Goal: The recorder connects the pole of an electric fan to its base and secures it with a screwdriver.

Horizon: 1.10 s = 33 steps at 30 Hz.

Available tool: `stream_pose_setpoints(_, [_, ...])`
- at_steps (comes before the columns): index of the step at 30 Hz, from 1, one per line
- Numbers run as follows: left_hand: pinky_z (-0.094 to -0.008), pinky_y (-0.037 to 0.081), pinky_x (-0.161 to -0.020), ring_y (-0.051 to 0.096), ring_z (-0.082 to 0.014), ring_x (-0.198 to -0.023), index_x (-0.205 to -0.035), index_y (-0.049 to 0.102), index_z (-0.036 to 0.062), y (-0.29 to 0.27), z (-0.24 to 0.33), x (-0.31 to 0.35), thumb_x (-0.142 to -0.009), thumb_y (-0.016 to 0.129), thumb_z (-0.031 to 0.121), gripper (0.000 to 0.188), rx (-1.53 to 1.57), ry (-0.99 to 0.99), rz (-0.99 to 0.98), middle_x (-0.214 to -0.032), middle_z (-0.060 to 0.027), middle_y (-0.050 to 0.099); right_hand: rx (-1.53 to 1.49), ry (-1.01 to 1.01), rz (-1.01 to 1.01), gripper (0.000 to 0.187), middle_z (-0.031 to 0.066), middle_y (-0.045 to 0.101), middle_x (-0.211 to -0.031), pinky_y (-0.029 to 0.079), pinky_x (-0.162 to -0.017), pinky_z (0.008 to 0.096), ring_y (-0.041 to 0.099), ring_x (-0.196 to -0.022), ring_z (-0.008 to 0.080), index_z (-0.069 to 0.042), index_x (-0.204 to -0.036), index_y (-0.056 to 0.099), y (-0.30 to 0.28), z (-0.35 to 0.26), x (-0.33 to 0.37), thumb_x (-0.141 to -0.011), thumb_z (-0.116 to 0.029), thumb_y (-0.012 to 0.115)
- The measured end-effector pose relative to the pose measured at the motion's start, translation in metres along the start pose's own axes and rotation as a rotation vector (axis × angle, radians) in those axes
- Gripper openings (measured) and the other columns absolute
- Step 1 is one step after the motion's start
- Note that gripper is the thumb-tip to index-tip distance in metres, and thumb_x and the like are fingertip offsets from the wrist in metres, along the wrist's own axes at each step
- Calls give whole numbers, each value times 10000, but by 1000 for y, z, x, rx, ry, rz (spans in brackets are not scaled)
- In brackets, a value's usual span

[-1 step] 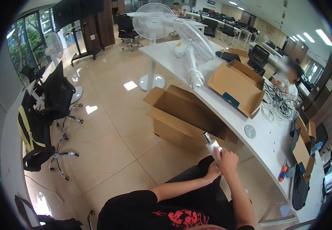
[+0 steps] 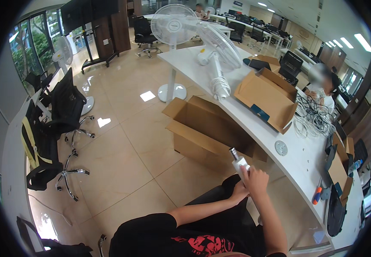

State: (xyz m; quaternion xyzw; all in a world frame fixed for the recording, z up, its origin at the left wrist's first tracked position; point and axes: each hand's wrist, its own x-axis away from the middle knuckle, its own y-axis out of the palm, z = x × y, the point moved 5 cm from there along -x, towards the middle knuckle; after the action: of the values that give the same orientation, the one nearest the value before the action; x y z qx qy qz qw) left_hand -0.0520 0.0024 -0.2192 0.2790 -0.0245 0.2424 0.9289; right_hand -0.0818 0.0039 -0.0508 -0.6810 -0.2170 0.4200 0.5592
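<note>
In both hands I hold a white pole (image 2: 240, 163) with a shiny silver metal tube at its top end. It tilts up and to the left above my lap. My right hand (image 2: 256, 180) is wrapped round its white upper part. Lower down, my left hand (image 2: 239, 192) closes round the pole from the left, partly hidden by the right hand. The pole's lower end is hidden behind my hands. Beyond it on the floor stands an open cardboard box (image 2: 194, 143).
A white table (image 2: 262, 128) runs along my right. On it lie a fan (image 2: 219, 45), an open carton (image 2: 267, 96), tangled cables (image 2: 314, 115) and an orange-handled screwdriver (image 2: 317, 195). A person (image 2: 321, 92) sits behind it. Office chairs (image 2: 65, 105) stand at left.
The whole view has shifted very slightly. My hands keep the same grip on the white pole.
</note>
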Motion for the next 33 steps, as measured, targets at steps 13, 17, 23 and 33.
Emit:
stream_pose_setpoints(13, [-346, 518, -835, 681, -174, -986, -1161, 628, 4, -47, 26, 2, -898, 759, 226, 367, -343, 215, 262, -1027, -78, 714, -111, 13, -60, 524, 211, 664, -652, 524, -603, 499, 679, -644, 413, -43, -723, 639, 5, -41, -7, -1025, -454, 519])
stream_pose_setpoints(17, [-357, 518, -864, 694, -225, -1020, -1188, 631, 17, -51, 25, 1, -895, 750, 258, 397, -292, 309, 298, -1063, -110, 718, -245, 97, -73, 543, 246, 657, -667, 516, -620, 522, 672, -659, 439, -22, -752, 666, 5, -50, -6, -1023, -468, 517])
stream_pose_setpoints(23, [-384, 545, -879, 722, -279, -1032, -1238, 623, 17, -46, 35, 3, -855, 790, 307, 509, -355, 311, 271, -1087, -142, 735, -224, -77, -118, 438, 184, 674, -770, 509, -645, 497, 667, -718, 406, -23, -869, 673, -33, -39, -2, -979, -443, 612])
stream_pose_setpoints(33, [-297, 576, -756, 712, -186, -987, -1079, 694, 8, -14, 58, 7, -890, 808, 380, 433, -148, 199, 58, -1014, -82, 731, -243, 60, -124, 440, 159, 622, -1235, 462, -971, 450, 575, -1180, 372, -40, -1217, 618, -30, 97, 90, -904, -330, 724])
